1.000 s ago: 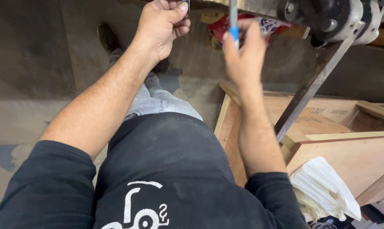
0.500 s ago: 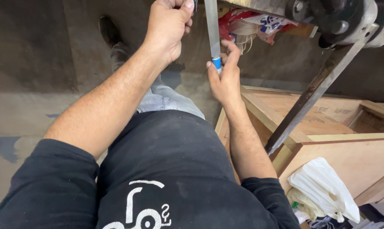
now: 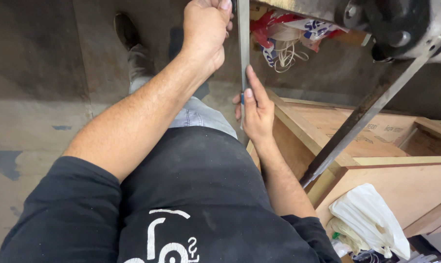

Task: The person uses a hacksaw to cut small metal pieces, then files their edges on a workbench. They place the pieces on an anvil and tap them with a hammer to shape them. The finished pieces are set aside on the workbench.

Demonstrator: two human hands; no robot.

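Slid lower along the metal strip (image 3: 243, 53) since half a second ago: right hand (image 3: 257, 109) now sits near the strip's bottom end, where a second ago it reached up near the top. Left hand (image 3: 206, 29) unchanged, fist closed around the upper part of the same strip, close under the dark machine (image 3: 400, 24) at the top edge. Right fingers (image 3: 253, 83) lie stretched along the strip's edge, thumb side hidden, so cannot tell whether truly clamped or only pressed against it; a bit of blue peeks out just beside them at the strip's lower end. Looks like the steadying or running-along step, with the strip held upright between both hands. Next move probably calls for a firm upper grip and careful fingers, since the edge looks thin. Strip itself: long, narrow, flat, dull grey, straight. Beyond the right fingers, a wooden box (image 3: 337, 141) and a slanted steel bar (image 3: 357, 122).
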